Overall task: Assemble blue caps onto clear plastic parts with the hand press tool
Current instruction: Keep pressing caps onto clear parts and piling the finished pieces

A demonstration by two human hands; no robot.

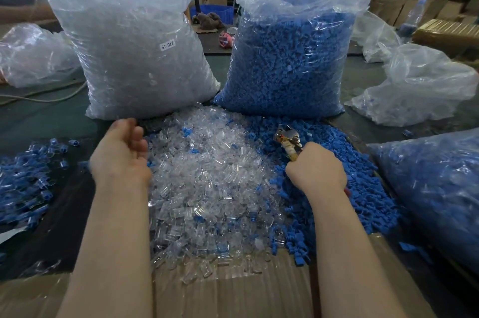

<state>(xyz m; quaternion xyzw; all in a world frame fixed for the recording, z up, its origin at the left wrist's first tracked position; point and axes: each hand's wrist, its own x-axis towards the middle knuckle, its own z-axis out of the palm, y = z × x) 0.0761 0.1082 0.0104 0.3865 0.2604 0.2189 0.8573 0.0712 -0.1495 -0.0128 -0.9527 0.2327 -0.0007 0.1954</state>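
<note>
At the near edge of the tabletop lies flat cardboard [233, 297], and on it a heap of clear plastic parts [207, 188] with a heap of blue caps [363, 183] touching it on the right. The left hand [120, 154] hovers over the left rim of the clear heap, fingers loosely curled, holding nothing visible. The right hand [315, 168] grips the hand press tool [289, 140] over the blue caps. Toward the left edge lie assembled pieces [23, 183]. Farther back stand a bag of clear parts [134, 45] and a bag of blue caps [290, 58].
</note>
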